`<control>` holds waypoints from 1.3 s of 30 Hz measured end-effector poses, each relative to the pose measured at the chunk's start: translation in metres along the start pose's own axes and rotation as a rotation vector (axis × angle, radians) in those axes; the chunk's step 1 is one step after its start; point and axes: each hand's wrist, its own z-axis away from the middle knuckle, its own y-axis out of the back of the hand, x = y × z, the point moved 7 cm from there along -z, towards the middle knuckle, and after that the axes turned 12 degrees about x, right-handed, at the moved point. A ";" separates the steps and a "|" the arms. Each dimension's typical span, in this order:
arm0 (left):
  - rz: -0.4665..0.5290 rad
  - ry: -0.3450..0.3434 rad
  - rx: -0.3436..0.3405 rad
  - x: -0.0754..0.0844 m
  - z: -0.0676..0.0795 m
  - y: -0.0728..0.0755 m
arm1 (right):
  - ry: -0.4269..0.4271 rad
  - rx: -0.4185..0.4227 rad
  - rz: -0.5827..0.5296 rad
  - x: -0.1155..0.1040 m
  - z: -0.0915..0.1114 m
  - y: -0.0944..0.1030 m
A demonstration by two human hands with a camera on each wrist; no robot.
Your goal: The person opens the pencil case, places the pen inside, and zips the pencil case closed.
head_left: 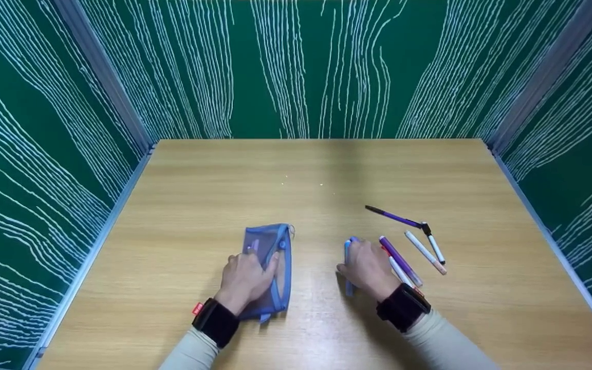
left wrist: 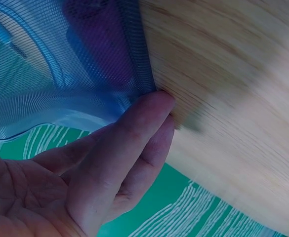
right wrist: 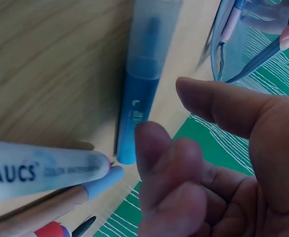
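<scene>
A blue mesh zip pouch [head_left: 280, 295] lies on the left half of the table, with a purple pen [left wrist: 107, 39] showing through its mesh. My left hand [head_left: 247, 277] rests over the pouch and pinches its edge between thumb and fingers. On the right, a blue highlighter [left wrist: 40, 37] cannot be made out clearly inside the pouch, while another blue highlighter [right wrist: 139, 94] lies on the table. My right hand [head_left: 370, 267] is over that one, thumb and fingertips apart, the fingers beside its barrel. A purple marker [head_left: 401, 262] lies to the right of this hand.
Farther right are a white marker [head_left: 424, 252], a small black-capped marker [head_left: 433, 242] and a slim purple pen [head_left: 393, 216]. A white marker labelled AUCS [right wrist: 40, 168] lies close to my right hand. Green, white-lined panels [head_left: 321, 67] border the wooden table [head_left: 214, 180].
</scene>
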 end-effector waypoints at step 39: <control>-0.002 -0.027 0.036 -0.001 0.000 0.000 | 0.000 0.023 -0.273 -0.017 0.006 -0.004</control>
